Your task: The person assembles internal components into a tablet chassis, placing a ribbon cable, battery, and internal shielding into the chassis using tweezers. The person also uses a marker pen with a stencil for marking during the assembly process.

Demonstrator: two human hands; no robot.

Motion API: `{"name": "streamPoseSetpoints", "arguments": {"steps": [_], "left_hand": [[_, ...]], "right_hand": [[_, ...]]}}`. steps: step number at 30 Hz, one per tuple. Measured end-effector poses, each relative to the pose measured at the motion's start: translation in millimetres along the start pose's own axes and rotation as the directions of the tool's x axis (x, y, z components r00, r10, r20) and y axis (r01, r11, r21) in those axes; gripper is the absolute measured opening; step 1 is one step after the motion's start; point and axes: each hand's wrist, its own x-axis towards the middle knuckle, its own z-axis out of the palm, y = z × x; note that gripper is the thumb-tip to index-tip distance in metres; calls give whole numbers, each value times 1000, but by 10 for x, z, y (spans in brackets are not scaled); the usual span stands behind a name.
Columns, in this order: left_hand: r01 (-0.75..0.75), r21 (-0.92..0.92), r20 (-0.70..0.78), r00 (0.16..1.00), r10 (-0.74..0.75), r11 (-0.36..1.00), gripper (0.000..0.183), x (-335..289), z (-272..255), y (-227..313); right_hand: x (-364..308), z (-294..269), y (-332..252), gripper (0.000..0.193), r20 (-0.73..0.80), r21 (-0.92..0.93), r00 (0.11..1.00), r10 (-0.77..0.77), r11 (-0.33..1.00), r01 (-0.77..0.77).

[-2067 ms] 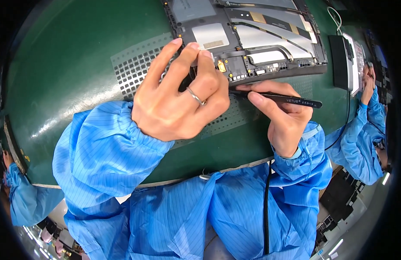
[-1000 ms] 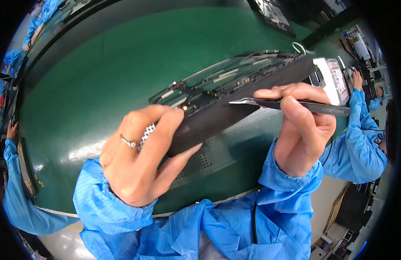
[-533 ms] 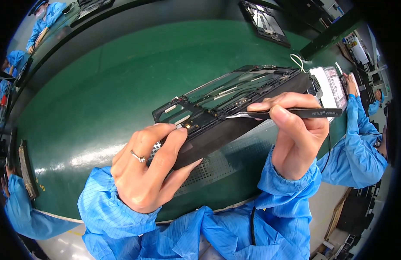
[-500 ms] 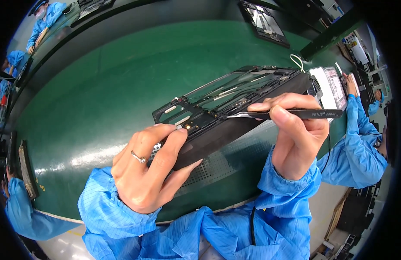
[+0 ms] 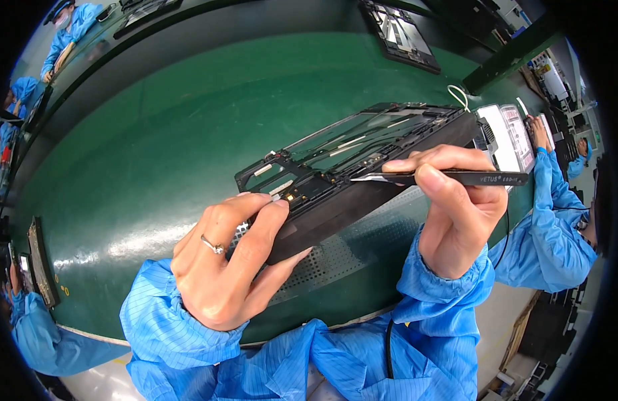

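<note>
A black device frame (image 5: 312,186) with large see-through openings, thin strips and small gold contacts lies tilted on a thick black block (image 5: 336,217). My left hand (image 5: 229,257), with a ring on one finger, grips the near left corner. Its index and middle fingertips press on the frame, next to a small white piece, and the thumb sits lower beside the block. In my right hand (image 5: 459,200) are black tweezers (image 5: 479,178), pinched between thumb and fingers. Their silvery tips point left and reach the frame's near edge; I cannot tell if they grip a part.
Beneath the block is a perforated metal plate (image 5: 322,264) on the green work surface (image 5: 169,127). A white box-like item (image 5: 506,137) stands right of the frame, near a white cord loop (image 5: 458,97). Another open device (image 5: 402,37) lies at the back. Co-workers in blue sit on both sides.
The open device at the back has shifted slightly left. At the lower left, a co-worker's arm has moved and a small device now shows near it. My hands and the frame stay nearly still.
</note>
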Motion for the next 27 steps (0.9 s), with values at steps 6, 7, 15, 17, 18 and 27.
{"name": "streamPoseSetpoints", "arguments": {"steps": [6,7,15,17,18,27], "left_hand": [[18,10,35,999,-18,1000,44,-29,-8,0],[14,10,35,999,-14,1000,44,-28,-9,1],[1,10,21,1000,-1,1000,43,-15,-9,-3],[10,9,54,998,-10,1000,45,-7,-29,-4],[8,10,54,998,-9,1000,45,-1,-35,-5],[-2,15,58,998,1,1000,44,5,-55,-13]], "right_hand": [[-29,26,27,11,-7,25,1000,3,1000,-3],[-30,21,27,11,-2,21,1000,-9,1000,9],[-26,24,23,11,5,36,1000,-6,999,6],[-19,28,21,11,2,4,1000,-28,1000,28],[-13,27,24,11,1,5,1000,-26,1000,26],[-13,45,22,11,1,25,1000,-17,1000,17]]}}
